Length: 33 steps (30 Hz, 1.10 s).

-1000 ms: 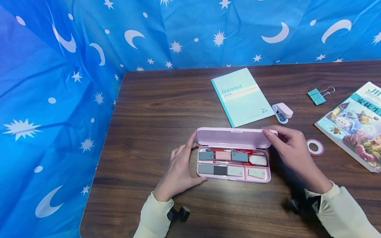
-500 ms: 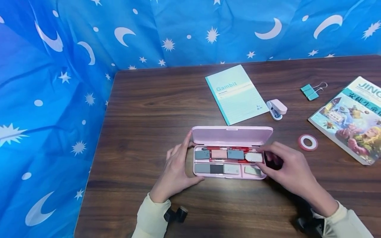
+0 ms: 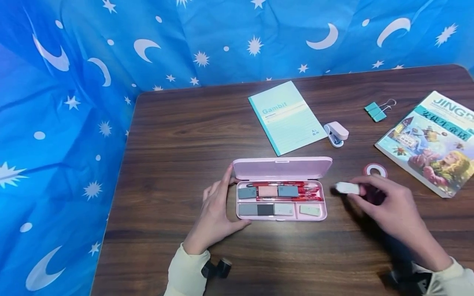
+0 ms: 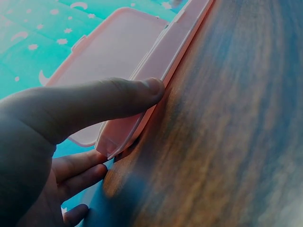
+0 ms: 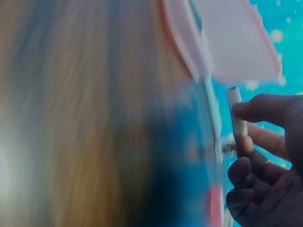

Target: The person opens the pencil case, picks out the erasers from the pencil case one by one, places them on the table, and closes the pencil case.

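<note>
The pink pencil case [image 3: 240,218] lies on the table with its lid [image 3: 283,168] raised. My left hand [image 3: 214,209] holds its left end, thumb along the front wall in the left wrist view and index finger up at the lid. Inside are red pens [image 3: 312,197], grey-blue erasers [image 3: 287,191], a pink eraser [image 3: 268,191] and a pale eraser [image 3: 309,210] in the small right compartment. To the right of the case, my right hand [image 3: 394,207] pinches a white eraser [image 3: 347,188] between thumb and fingers; the right wrist view shows this eraser [image 5: 236,113] edge-on.
A mint notebook [image 3: 286,117] lies behind the case, with a small pink-and-white stapler [image 3: 336,133] at its corner. Farther right are a teal binder clip [image 3: 376,111] and an illustrated book [image 3: 429,144]. A tape roll [image 3: 375,169] sits just behind my right hand.
My right hand has let go of the lid, taken the white eraser from the back compartment and carried it right, out of the case. The left hand keeps its place on the case.
</note>
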### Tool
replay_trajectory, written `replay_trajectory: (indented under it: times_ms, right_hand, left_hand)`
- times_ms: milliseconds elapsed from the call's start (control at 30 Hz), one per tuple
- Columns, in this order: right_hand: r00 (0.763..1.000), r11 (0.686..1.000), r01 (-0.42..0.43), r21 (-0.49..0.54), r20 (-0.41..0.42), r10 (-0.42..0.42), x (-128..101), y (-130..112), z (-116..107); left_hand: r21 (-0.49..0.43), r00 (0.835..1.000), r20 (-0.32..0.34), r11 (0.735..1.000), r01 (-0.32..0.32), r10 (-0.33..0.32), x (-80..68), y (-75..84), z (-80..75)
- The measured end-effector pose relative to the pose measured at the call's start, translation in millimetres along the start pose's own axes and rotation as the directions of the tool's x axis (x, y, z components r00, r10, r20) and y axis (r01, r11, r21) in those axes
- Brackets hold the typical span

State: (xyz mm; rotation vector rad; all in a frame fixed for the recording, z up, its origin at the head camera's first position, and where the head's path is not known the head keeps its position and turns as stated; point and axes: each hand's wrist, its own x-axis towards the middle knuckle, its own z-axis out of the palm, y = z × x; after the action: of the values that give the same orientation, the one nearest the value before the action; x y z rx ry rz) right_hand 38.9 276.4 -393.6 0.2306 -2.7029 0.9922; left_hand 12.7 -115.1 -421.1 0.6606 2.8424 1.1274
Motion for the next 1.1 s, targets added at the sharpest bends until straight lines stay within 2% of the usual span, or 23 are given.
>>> replay_trajectory:
  times_ms: [100,333,433,567,667,767,900,1100]
  right_hand:
    - [0.999,0.998,-0.051,-0.046,-0.005,0.051,-3.7,14.4,-4.4]
    - [1.0,0.992,-0.026,-0.12,0.001,0.026,-0.8,16.4,-0.2]
    - [1.0,0.99,-0.004,-0.14,-0.013,0.003,3.0,4.5,0.0]
    - [0.997,0.993,0.079,-0.09,-0.02,-0.081,9.3,-24.9,9.3]
    - [0.988,0.988,0.149,-0.044,0.033,-0.148,16.7,-46.7,25.1]
    - [0.98,0.984,0.175,-0.021,0.095,-0.172,23.8,-61.7,43.2]
    - [0.976,0.984,0.176,-0.036,0.137,-0.169,29.4,-70.6,60.3]
    - [0.972,0.974,0.205,-0.096,0.141,-0.19,30.5,-70.1,69.0]
  left_hand:
    - [0.009,1.0,0.001,1.0,-0.001,0.001,-0.4,-0.9,-3.1]
    - [0.008,0.999,0.019,1.0,0.027,-0.027,-0.9,-2.4,-6.5]
    - [0.006,1.0,0.013,1.0,0.025,-0.025,-1.4,-2.9,-7.0]
    - [0.013,1.0,0.004,1.0,0.011,-0.011,-1.2,-3.2,-7.5]
    - [0.022,1.0,-0.001,1.0,0.0,0.0,-0.7,-3.7,-7.7]
    - [0.019,1.0,-0.003,1.0,-0.002,0.002,-0.8,-4.0,-7.3]
    - [0.015,1.0,-0.001,1.0,-0.005,0.005,-0.7,-3.2,-5.2]
    - [0.014,1.0,0.006,1.0,-0.008,0.008,-1.5,-1.2,-0.9]
